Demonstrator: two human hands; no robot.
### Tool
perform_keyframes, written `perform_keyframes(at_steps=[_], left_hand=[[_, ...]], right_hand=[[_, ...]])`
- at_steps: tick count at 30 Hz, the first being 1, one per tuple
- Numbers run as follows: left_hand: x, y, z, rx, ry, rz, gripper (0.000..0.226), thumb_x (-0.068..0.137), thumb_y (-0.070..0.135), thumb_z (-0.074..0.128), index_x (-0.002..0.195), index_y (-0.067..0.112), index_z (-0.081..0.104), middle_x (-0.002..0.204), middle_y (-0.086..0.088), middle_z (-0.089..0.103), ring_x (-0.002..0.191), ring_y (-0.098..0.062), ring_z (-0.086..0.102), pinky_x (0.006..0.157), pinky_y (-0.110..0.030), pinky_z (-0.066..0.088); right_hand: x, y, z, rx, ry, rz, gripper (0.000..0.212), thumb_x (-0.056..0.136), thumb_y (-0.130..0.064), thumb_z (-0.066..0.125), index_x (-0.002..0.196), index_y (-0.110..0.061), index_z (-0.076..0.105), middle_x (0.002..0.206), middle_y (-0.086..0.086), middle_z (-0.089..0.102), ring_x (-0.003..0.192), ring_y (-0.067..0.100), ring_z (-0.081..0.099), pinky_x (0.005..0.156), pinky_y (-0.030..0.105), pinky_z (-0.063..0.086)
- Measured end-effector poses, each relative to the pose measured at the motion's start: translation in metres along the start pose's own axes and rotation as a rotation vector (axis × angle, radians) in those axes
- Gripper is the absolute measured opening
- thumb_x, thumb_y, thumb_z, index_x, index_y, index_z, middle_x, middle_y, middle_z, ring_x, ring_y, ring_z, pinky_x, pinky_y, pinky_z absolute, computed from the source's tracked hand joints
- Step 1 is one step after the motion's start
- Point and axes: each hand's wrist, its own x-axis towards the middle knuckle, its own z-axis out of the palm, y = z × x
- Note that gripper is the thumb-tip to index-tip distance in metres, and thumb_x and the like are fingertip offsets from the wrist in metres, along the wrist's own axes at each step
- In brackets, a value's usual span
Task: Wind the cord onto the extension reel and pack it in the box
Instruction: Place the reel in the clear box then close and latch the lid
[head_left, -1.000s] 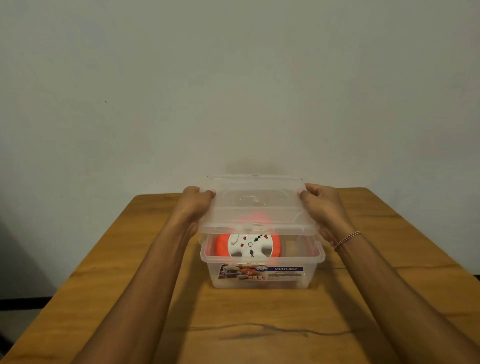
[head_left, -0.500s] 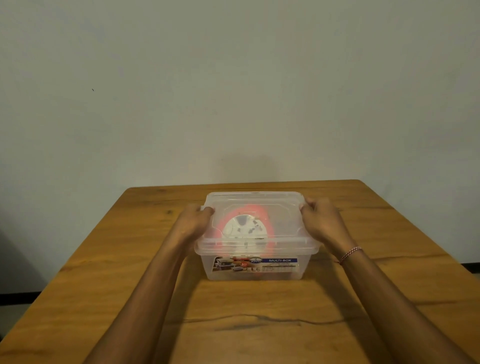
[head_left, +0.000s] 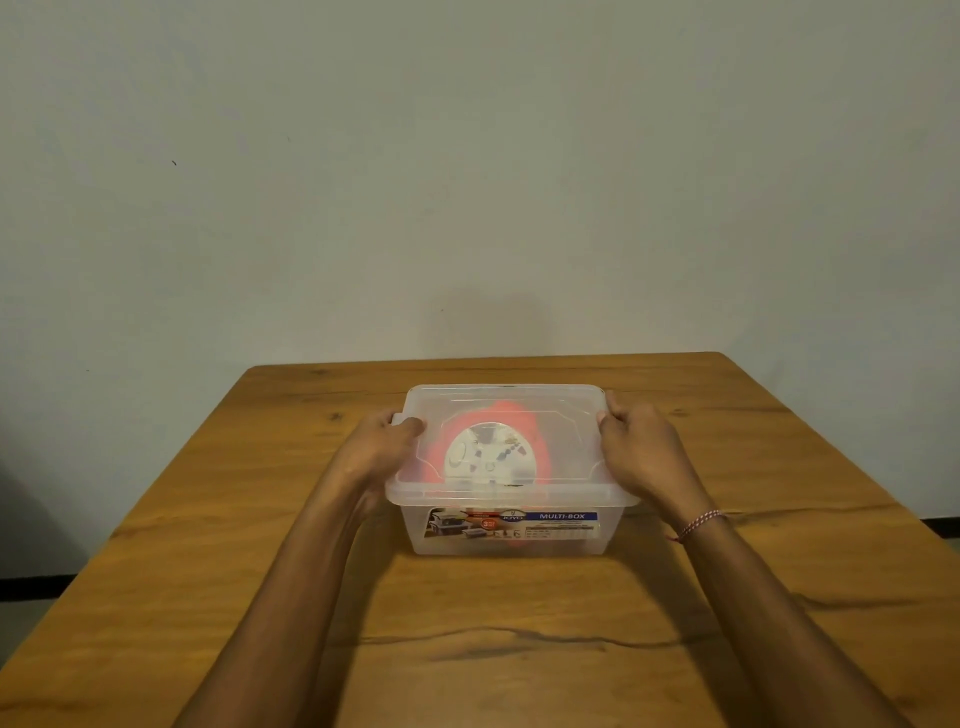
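A clear plastic box (head_left: 511, 540) with a "MULTI-BOX" label stands in the middle of the wooden table. Its clear lid (head_left: 561, 415) lies flat on top of it. Through the lid I see the orange extension reel (head_left: 488, 457) with its white round face lying inside; the cord on it is blurred by the plastic. My left hand (head_left: 382, 447) grips the lid's left edge, thumb on top. My right hand (head_left: 636, 447) grips the right edge the same way.
The wooden table (head_left: 208, 571) ends at a plain wall behind the box. A dark crack runs across the tabletop in front of the box. A red-and-white thread bracelet (head_left: 698, 522) is on my right wrist.
The lid was held tilted above the open box a second ago; both hands have lowered it flat onto the box and still hold its edges.
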Motion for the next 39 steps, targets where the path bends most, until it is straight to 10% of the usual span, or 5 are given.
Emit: perform_keyframes(at_steps=[10,18,27,31,39], left_hand=[[0.009,0.001,0.002,0.108,0.128,-0.053,0.028,0.094,0.032,0.065,0.104,0.006,0.061,0.087,-0.008,0.068,0.067,-0.022,0.07,0.04,-0.025,0.053],[0.003,0.001,0.01,0.284,0.387,0.117,0.033,0.085,0.038,0.073,0.087,0.006,0.065,0.09,-0.011,0.069,0.08,-0.031,0.068,0.073,-0.046,0.061],[-0.028,-0.019,0.01,-0.443,0.048,0.054,0.043,0.088,0.004,0.066,0.127,0.019,0.057,0.11,-0.015,0.068,0.073,-0.029,0.075,0.05,-0.035,0.059],[-0.03,-0.029,0.014,-0.725,-0.041,0.016,0.067,0.09,-0.002,0.061,0.146,0.028,0.041,0.122,-0.02,0.064,0.1,-0.041,0.07,0.081,-0.06,0.057],[-0.024,-0.026,0.014,-0.602,0.03,0.02,0.062,0.093,0.004,0.061,0.147,0.025,0.039,0.124,-0.017,0.062,0.091,-0.033,0.071,0.053,-0.036,0.059]], right_hand=[[0.012,0.0,-0.007,0.127,-0.161,0.371,0.058,0.093,-0.053,0.043,0.131,-0.01,0.049,0.113,0.008,0.064,0.089,0.024,0.064,0.071,0.035,0.053],[0.006,-0.001,-0.002,0.107,0.172,0.23,0.037,0.077,-0.049,0.071,0.075,-0.012,0.068,0.078,0.003,0.07,0.066,0.017,0.065,0.054,0.033,0.054],[-0.021,0.007,0.006,0.97,0.025,0.396,0.066,0.083,-0.009,0.072,0.142,-0.023,0.045,0.116,0.006,0.066,0.079,0.023,0.074,0.063,0.042,0.06],[-0.02,0.005,0.012,1.005,0.047,0.401,0.062,0.088,-0.008,0.066,0.143,-0.025,0.042,0.115,0.007,0.066,0.077,0.023,0.074,0.061,0.041,0.06],[-0.017,0.007,0.01,0.946,0.001,0.37,0.052,0.092,-0.014,0.062,0.14,-0.026,0.045,0.112,0.007,0.067,0.079,0.023,0.074,0.061,0.042,0.06]])
